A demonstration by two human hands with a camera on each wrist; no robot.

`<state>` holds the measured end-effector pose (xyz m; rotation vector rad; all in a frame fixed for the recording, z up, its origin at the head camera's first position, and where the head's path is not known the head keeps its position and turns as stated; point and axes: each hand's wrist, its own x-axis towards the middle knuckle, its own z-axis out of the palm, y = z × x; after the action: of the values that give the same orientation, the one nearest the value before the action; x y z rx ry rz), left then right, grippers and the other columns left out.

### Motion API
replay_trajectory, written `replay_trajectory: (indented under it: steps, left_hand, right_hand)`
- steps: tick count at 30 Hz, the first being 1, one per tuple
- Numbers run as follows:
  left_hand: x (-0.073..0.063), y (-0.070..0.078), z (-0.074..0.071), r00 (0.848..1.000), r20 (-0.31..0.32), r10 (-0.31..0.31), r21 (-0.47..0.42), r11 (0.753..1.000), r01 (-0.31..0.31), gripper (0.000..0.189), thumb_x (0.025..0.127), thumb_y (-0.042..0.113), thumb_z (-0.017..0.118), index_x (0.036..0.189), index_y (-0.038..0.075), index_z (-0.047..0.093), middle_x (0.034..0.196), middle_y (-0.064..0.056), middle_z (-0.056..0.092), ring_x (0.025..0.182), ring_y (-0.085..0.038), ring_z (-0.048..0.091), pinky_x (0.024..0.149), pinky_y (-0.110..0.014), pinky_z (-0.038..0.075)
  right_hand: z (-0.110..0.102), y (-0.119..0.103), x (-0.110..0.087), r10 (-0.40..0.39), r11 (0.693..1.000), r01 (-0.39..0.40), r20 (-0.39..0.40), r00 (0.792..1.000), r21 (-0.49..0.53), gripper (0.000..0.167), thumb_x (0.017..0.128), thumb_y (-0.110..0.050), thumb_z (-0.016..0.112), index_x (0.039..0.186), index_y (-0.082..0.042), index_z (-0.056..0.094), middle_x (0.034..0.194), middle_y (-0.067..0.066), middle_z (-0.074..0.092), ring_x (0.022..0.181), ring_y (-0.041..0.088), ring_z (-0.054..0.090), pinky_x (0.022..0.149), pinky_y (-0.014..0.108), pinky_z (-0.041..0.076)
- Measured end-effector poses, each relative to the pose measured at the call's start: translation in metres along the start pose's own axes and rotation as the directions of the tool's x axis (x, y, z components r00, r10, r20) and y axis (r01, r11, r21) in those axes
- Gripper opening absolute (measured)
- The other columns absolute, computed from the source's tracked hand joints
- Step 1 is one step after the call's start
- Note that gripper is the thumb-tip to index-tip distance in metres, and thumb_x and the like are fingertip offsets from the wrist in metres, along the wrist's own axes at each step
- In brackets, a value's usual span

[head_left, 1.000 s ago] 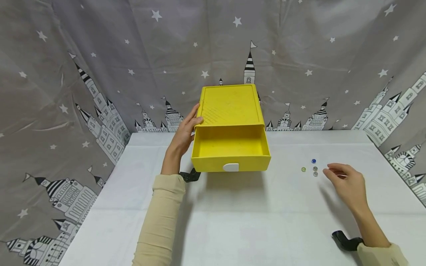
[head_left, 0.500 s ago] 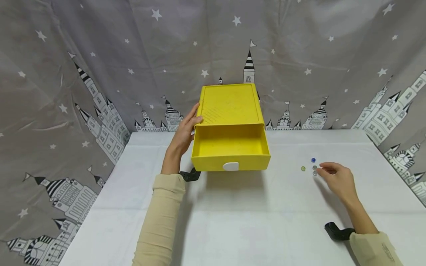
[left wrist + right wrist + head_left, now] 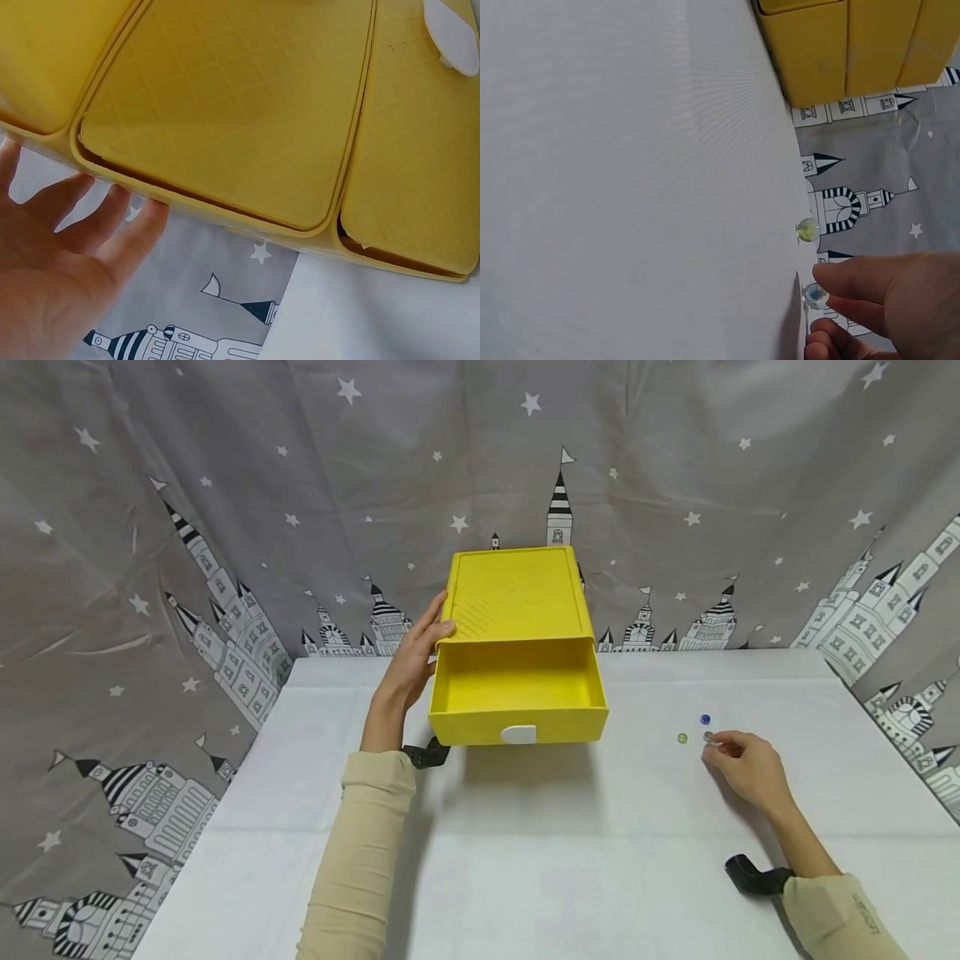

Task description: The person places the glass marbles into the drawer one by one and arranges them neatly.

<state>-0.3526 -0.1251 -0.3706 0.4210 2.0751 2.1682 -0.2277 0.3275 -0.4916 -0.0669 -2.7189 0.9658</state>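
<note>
A yellow drawer unit [image 3: 517, 593] stands at the back middle of the table, its top drawer [image 3: 517, 727] pulled out and showing a bare inside. My left hand [image 3: 408, 664] rests along the unit's left side, thumb near the top front edge. In the left wrist view its straight fingers [image 3: 142, 217] touch the unit's edge. At the right, my right hand [image 3: 750, 768] has thumb and forefinger on either side of a small clear marble [image 3: 815, 295], which looks pinched. A clear marble [image 3: 708, 737], a blue marble [image 3: 705, 719] and a yellow-green marble [image 3: 682, 738] lie close by.
A white cloth [image 3: 540, 860] covers the table. Behind it hangs a grey curtain [image 3: 420, 493] printed with castles and stars. Lower drawers with latticed fronts [image 3: 225, 112] and a white pull [image 3: 454, 37] show in the left wrist view.
My right hand has moved left and down to the marbles, and its fingers now hide the nearest clear one in the head view. My left hand and the drawer unit have stayed put.
</note>
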Motion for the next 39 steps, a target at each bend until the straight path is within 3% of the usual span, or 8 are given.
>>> replay_trajectory:
  steps: [7, 18, 32, 39]
  left_hand:
    - [-0.0003, 0.0005, -0.0001, 1.0, 0.001, 0.004, -0.004, 1.0, -0.004, 0.067, 0.098, 0.032, 0.055, 0.157, 0.036, 0.025, 0.162, 0.011, 0.02, 0.138, -0.024, 0.036, 0.107, -0.054, 0.035]
    - [0.0005, 0.0008, -0.0007, 1.0, 0.007, -0.012, 0.0, 1.0, 0.012, 0.067, 0.097, 0.032, 0.055, 0.157, 0.038, 0.025, 0.161, 0.012, 0.019, 0.138, -0.023, 0.036, 0.107, -0.054, 0.035]
    - [0.0009, -0.0013, 0.0029, 1.0, 0.016, -0.023, -0.002, 1.0, 0.023, 0.066, 0.097, 0.032, 0.054, 0.157, 0.04, 0.025, 0.162, 0.012, 0.018, 0.138, -0.023, 0.035, 0.108, -0.054, 0.033]
    - [0.0024, -0.0011, 0.0001, 1.0, 0.006, -0.011, 0.003, 1.0, 0.011, 0.067, 0.097, 0.033, 0.054, 0.157, 0.038, 0.024, 0.162, 0.01, 0.018, 0.138, -0.023, 0.035, 0.109, -0.055, 0.032]
  right_hand:
    - [0.0012, -0.0006, 0.0006, 0.014, 1.0, -0.013, 0.04, 0.999, -0.021, 0.032, 0.089, -0.007, 0.066, 0.11, 0.017, 0.064, 0.086, 0.019, 0.062, 0.078, 0.03, 0.053, 0.064, 0.036, 0.041]
    - [0.0034, 0.0, 0.0011, 0.039, 0.999, -0.038, 0.028, 0.999, -0.024, 0.019, 0.086, -0.004, 0.068, 0.094, 0.013, 0.068, 0.083, 0.02, 0.066, 0.074, 0.029, 0.057, 0.062, 0.035, 0.043]
    - [0.0003, 0.0041, -0.0021, 0.082, 0.997, -0.082, 0.051, 0.995, -0.011, 0.023, 0.089, -0.007, 0.068, 0.099, 0.014, 0.068, 0.092, 0.027, 0.066, 0.082, 0.036, 0.06, 0.065, 0.036, 0.044]
    - [-0.0007, 0.0012, -0.0024, 0.088, 0.995, -0.091, 0.062, 0.994, 0.043, 0.026, 0.09, -0.009, 0.067, 0.104, 0.013, 0.068, 0.101, 0.028, 0.065, 0.09, 0.038, 0.059, 0.071, 0.038, 0.044]
